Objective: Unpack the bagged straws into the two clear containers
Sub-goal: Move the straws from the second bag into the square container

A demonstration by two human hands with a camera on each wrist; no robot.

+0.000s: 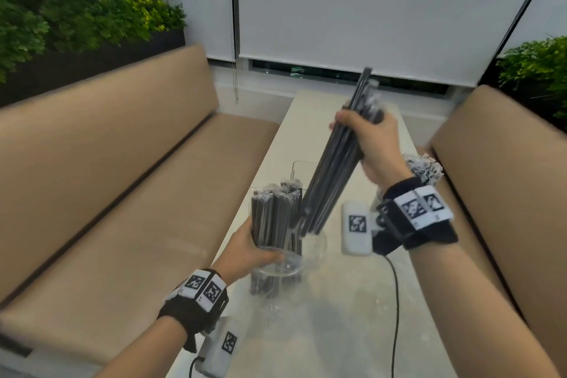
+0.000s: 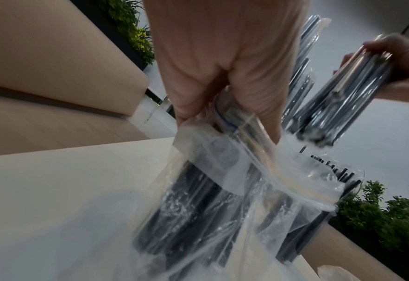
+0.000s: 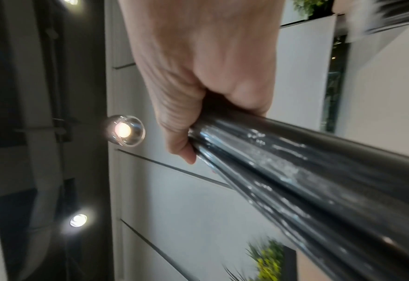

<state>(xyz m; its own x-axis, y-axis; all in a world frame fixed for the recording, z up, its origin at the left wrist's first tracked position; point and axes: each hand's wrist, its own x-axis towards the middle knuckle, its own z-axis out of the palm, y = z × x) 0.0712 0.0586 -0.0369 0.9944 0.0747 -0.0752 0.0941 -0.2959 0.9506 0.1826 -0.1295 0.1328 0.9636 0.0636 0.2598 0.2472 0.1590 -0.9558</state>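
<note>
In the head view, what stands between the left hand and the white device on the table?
The clear container, with the straw bundle held by the right hand angling into it.

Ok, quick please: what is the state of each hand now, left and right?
Left hand: closed on the plastic bag and the bagged straws.
Right hand: closed around a bundle of black straws, tilted.

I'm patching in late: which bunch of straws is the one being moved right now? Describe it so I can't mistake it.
Start at the pale table between the two tan benches. Above its middle, the right hand grips a bundle of dark wrapped straws. Unlike the upright straws beside the left hand, this bundle is tilted, its lower end over a clear container.
</note>
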